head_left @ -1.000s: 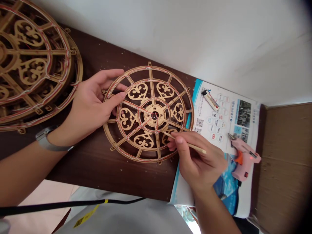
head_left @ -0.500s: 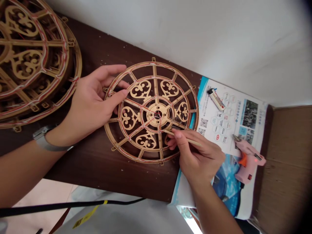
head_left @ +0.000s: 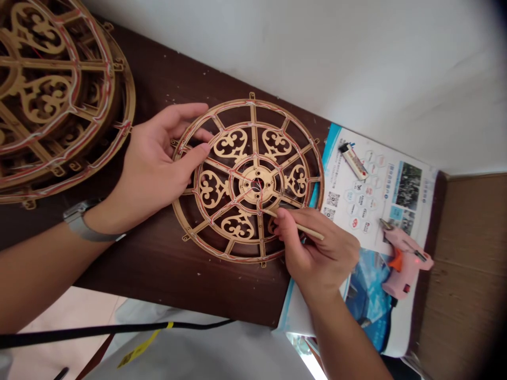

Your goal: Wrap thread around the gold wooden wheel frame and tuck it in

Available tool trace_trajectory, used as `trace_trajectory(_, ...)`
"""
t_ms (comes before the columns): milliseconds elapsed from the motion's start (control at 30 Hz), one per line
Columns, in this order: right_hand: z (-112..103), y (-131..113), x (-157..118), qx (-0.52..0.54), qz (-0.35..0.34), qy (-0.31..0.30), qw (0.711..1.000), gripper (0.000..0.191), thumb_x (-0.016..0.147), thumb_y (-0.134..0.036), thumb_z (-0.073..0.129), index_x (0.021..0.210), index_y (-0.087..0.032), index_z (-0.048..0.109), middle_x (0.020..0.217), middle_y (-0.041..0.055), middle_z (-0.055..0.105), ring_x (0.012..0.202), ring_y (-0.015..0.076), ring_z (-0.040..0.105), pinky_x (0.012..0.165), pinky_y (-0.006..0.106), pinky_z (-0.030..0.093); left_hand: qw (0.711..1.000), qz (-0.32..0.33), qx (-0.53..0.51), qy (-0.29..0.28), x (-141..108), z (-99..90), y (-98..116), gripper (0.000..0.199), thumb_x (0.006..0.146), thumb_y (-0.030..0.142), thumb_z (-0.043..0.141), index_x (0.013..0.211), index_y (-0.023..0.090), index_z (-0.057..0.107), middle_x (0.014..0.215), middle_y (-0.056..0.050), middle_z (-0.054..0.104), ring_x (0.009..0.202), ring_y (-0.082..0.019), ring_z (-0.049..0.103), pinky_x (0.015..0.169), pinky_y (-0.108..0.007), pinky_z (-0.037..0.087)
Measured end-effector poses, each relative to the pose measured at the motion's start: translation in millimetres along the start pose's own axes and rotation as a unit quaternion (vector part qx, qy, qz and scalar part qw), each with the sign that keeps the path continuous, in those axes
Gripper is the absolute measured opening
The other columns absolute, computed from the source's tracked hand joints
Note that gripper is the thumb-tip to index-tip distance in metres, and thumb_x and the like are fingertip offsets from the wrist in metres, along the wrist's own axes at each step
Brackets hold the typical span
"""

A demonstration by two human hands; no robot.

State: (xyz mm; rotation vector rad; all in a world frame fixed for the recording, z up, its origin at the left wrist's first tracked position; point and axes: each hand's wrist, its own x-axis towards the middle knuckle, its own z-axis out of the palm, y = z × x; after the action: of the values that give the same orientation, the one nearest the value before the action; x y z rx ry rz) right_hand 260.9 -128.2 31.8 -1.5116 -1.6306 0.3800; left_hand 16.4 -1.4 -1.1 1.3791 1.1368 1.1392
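A round laser-cut wooden wheel (head_left: 225,148) with spokes and heart-shaped fretwork lies on the table, strung with red and white strands along its frame. My left hand (head_left: 162,153) grips its left rim, with the thumb resting over the frame. My right hand (head_left: 317,248) pinches a thin wooden stick (head_left: 301,228) and rests on the wheel's lower right edge. The stick's tip touches the frame just below the central hub. A larger wheel of the same style (head_left: 59,100) lies to the left, partly cut off by the picture's edge.
The dark wooden table (head_left: 222,285) ends against a white wall. To the right lie a printed leaflet (head_left: 380,179), a small tube (head_left: 353,161) and a pink glue gun (head_left: 404,269), then cardboard (head_left: 471,274). A black cable (head_left: 119,328) runs below the table's edge.
The view has drifted, so the wheel sits slightly further right and higher. The stick's tip stays near the hub, while its free end has swung slightly up and inward. My left hand keeps its grip.
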Motion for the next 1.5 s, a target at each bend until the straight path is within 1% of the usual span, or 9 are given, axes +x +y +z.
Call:
trace_trajectory(167, 2, 3, 7, 0.024, 0.085, -0.02, 0.996, 0.032, 0.104, -0.022, 0.076, 0.072, -0.02, 0.077, 0.066, -0.0009, 0.072, 0.054, 0.0119, 0.064, 0.054, 0.028, 0.049, 1.0, 0.015, 0.001, 0.021, 0, 3.2, 0, 0.052, 0.088, 0.013, 0.093, 0.137, 0.022, 0.078, 0.113, -0.006, 0.083, 0.099, -0.015, 0.078, 0.095, -0.027, 0.068)
trace_trajectory(267, 4, 6, 9, 0.044, 0.125, -0.028, 0.991, 0.039, 0.107, -0.028, 0.073, 0.07, -0.019, 0.076, 0.065, 0.0005, 0.07, 0.052, 0.0107, 0.059, 0.051, 0.027, 0.044, 0.999, 0.033, 0.014, 0.03, 0, 6.0, -1, 0.052, 0.088, 0.006, 0.086, 0.138, 0.019, 0.077, 0.11, -0.005, 0.083, 0.095, -0.013, 0.078, 0.088, -0.022, 0.067)
trace_trajectory(367, 5, 9, 12, 0.046, 0.134, -0.039, 0.989, 0.044, 0.108, -0.031, 0.071, 0.066, -0.018, 0.072, 0.063, 0.0008, 0.067, 0.051, 0.0099, 0.056, 0.05, 0.027, 0.04, 0.997, 0.05, 0.029, 0.041, 1, 8.9, -2, 0.052, 0.087, 0.003, 0.082, 0.137, 0.016, 0.078, 0.108, -0.005, 0.083, 0.095, -0.012, 0.079, 0.082, -0.017, 0.065)
trace_trajectory(567, 3, 8, 18, 0.042, 0.07, -0.068, 0.994, 0.039, 0.109, -0.023, 0.069, 0.069, -0.019, 0.069, 0.062, -0.0006, 0.064, 0.054, 0.0103, 0.055, 0.054, 0.028, 0.04, 0.996, 0.052, 0.03, 0.064, 2, 11.2, -4, 0.051, 0.084, 0.001, 0.083, 0.134, 0.013, 0.079, 0.107, -0.007, 0.084, 0.094, -0.012, 0.079, 0.078, -0.015, 0.065)
trace_trajectory(667, 2, 9, 14, 0.039, 0.0, -0.045, 0.998, 0.038, 0.106, -0.015, 0.07, 0.069, -0.019, 0.067, 0.064, -0.0009, 0.065, 0.058, 0.0112, 0.059, 0.057, 0.028, 0.044, 0.996, 0.055, 0.029, 0.062, 2, 10.3, -3, 0.051, 0.084, 0.001, 0.084, 0.133, 0.016, 0.08, 0.105, -0.006, 0.084, 0.094, -0.013, 0.08, 0.079, -0.016, 0.066)
trace_trajectory(733, 2, 10, 10, 0.048, -0.02, -0.007, 0.999, 0.033, 0.104, -0.012, 0.072, 0.073, -0.02, 0.071, 0.067, -0.0004, 0.07, 0.059, 0.0117, 0.063, 0.057, 0.028, 0.047, 0.996, 0.061, 0.028, 0.057, 2, 9.1, -3, 0.052, 0.084, 0.002, 0.085, 0.133, 0.018, 0.08, 0.106, -0.005, 0.084, 0.095, -0.013, 0.08, 0.079, -0.017, 0.067)
trace_trajectory(867, 4, 14, 2, 0.055, -0.005, 0.052, 0.997, 0.021, 0.104, -0.013, 0.072, 0.086, -0.021, 0.08, 0.072, 0.0006, 0.075, 0.059, 0.0136, 0.068, 0.055, 0.029, 0.052, 0.996, 0.063, 0.034, 0.05, 1, 7.0, -1, 0.052, 0.086, 0.003, 0.084, 0.135, 0.018, 0.079, 0.108, -0.005, 0.084, 0.096, -0.014, 0.08, 0.081, -0.019, 0.067)
trace_trajectory(1167, 6, 9, 3, 0.033, -0.062, 0.039, 0.997, 0.02, 0.099, -0.001, 0.075, 0.091, -0.019, 0.081, 0.075, 0.0007, 0.075, 0.063, 0.0118, 0.07, 0.057, 0.026, 0.056, 0.997, 0.058, 0.041, 0.041, -1, 6.0, -1, 0.051, 0.089, 0.003, 0.081, 0.138, 0.016, 0.077, 0.111, -0.005, 0.083, 0.098, -0.013, 0.08, 0.084, -0.018, 0.067)
trace_trajectory(1500, 7, 9, 1, 0.021, -0.05, 0.051, 0.997, 0.021, 0.098, -0.001, 0.076, 0.091, -0.02, 0.081, 0.073, -0.0005, 0.074, 0.063, 0.0123, 0.071, 0.057, 0.027, 0.056, 0.996, 0.066, 0.048, 0.036, 0, 4.3, -3, 0.053, 0.088, 0.002, 0.08, 0.139, 0.018, 0.077, 0.111, -0.004, 0.083, 0.099, -0.013, 0.079, 0.087, -0.021, 0.068)
